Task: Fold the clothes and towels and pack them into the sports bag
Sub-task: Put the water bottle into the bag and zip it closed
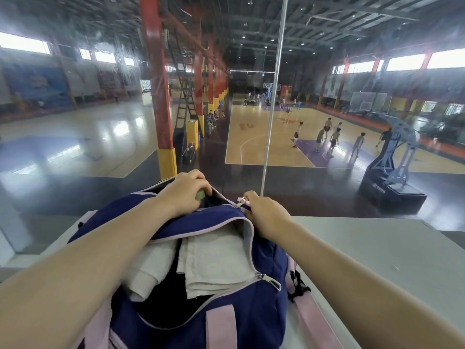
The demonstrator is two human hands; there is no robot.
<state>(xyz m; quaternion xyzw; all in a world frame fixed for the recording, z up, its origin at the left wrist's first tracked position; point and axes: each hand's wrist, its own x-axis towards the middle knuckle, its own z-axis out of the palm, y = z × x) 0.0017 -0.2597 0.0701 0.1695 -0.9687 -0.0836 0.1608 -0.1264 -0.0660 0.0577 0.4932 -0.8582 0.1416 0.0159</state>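
In the head view, which is the only view we have, we look down on a dark blue sports bag (221,321) with pale pink trim. It stands on a light grey table (364,253), just in front of a glass wall with a basketball hall behind it. The main opening of the bag is unzipped and wide open on the near side. Inside we see two folded white towels (214,263), one rolled at the left and one lying flat at the right, and something dark lies under and between them. We cannot tell if this dark thing is a piece of clothing or only the lining.

Our left hand (185,195) is at the far edge of the bag. Its fingers are curled closed around a small green object (200,195), which they seem to push into the far end or a pocket there. Our right hand (266,214) is just to the right of it, and its fingers pinch the pink zipper pull (243,201) at the far end of the bag.

We judge that the task is near its end. The towels are already folded and packed, and no loose clothes or towels lie on the visible part of the table. What is left is probably to put the green object inside and to close the zippers. The metal slider (263,276) of the main opening rests on the near right side.
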